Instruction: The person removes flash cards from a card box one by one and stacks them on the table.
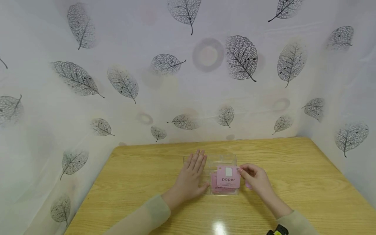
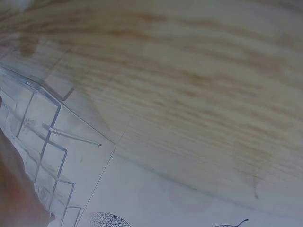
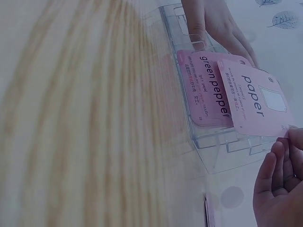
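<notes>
My right hand [image 1: 255, 180] pinches the right edge of a pink flash card marked "paper" [image 1: 228, 178] between thumb and fingers. The card is held over the front of a clear stepped acrylic stand [image 1: 221, 158]. Behind it, a pink "green pepper" card [image 3: 203, 90] sits in the stand's front part, partly covered in the head view. My left hand [image 1: 191, 176] lies flat with straight fingers over the left side of the stand. In the left wrist view only a blurred edge of that hand [image 2: 16, 184] shows beside the stand's stepped wall [image 2: 57, 151].
A small pink piece [image 1: 248, 185] shows under the right hand, mostly hidden. The stand rests on a wooden table [image 1: 141, 176]. A white curtain with leaf prints [image 1: 176, 91] encloses the back and sides. A black and yellow band [image 1: 277, 230] is at the right wrist.
</notes>
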`<state>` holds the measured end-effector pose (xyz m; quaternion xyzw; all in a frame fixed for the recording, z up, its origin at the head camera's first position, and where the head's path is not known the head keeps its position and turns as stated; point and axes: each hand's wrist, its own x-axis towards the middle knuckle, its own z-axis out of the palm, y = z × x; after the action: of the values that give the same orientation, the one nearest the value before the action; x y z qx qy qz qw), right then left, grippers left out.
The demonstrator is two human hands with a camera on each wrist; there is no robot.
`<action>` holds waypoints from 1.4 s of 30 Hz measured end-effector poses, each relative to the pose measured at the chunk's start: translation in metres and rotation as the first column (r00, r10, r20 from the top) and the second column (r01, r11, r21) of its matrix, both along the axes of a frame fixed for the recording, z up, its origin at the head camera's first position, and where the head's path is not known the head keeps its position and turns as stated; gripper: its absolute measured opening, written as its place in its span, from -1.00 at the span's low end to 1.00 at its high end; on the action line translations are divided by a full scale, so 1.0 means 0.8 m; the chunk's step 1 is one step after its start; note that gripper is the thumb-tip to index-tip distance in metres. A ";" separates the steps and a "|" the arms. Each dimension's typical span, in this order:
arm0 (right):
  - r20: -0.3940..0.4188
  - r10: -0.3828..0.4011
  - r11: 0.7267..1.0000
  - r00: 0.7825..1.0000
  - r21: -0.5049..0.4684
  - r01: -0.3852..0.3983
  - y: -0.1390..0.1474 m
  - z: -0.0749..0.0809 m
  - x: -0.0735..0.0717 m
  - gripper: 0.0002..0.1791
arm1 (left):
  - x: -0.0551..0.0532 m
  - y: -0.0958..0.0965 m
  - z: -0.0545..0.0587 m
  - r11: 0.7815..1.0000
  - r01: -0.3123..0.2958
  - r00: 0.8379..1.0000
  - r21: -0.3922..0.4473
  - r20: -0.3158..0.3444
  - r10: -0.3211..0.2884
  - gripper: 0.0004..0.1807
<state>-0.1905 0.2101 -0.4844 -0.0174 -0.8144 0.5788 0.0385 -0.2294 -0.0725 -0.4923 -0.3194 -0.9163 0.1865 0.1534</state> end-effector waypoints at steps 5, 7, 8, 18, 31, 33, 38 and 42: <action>-0.016 -0.007 1.000 1.000 0.017 0.007 0.001 0.000 0.001 -0.77 | 0.000 0.000 -0.001 1.000 0.004 1.000 -0.004 -0.008 -0.004 0.13; -0.017 -0.007 1.000 1.000 0.015 0.007 0.001 0.000 0.001 -0.77 | 0.000 0.000 -0.001 1.000 0.003 1.000 -0.008 -0.006 -0.003 0.13; -0.017 -0.007 1.000 1.000 0.017 0.007 0.002 0.000 0.001 -0.77 | 0.001 0.000 0.000 1.000 0.002 1.000 -0.011 -0.004 -0.002 0.12; -0.037 -0.020 1.000 0.999 0.009 0.021 0.004 -0.001 0.001 -0.80 | 0.002 0.001 0.000 1.000 -0.008 1.000 -0.022 0.001 0.008 0.12; -0.043 -0.034 0.999 0.998 0.014 0.034 0.010 0.000 0.003 -0.78 | 0.002 0.000 0.002 0.999 -0.002 1.000 -0.033 -0.028 0.001 0.13; -0.047 -0.036 0.999 0.998 0.009 0.037 0.010 0.000 0.004 -0.78 | 0.002 -0.001 0.001 1.000 0.002 1.000 -0.031 -0.029 -0.002 0.13; -0.058 -0.034 0.999 0.998 -0.003 0.034 0.011 -0.001 0.004 -0.77 | 0.001 -0.001 0.001 1.000 0.004 1.000 -0.027 -0.029 -0.005 0.13; -0.059 -0.031 1.000 0.998 -0.006 0.030 0.013 -0.001 0.005 -0.75 | 0.001 0.000 0.002 0.999 -0.001 1.000 -0.035 -0.021 0.000 0.13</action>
<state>-0.1865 0.2203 -0.4850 -0.0129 -0.8112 0.5803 0.0712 -0.2283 -0.0729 -0.4909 -0.3199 -0.9113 0.2060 0.1573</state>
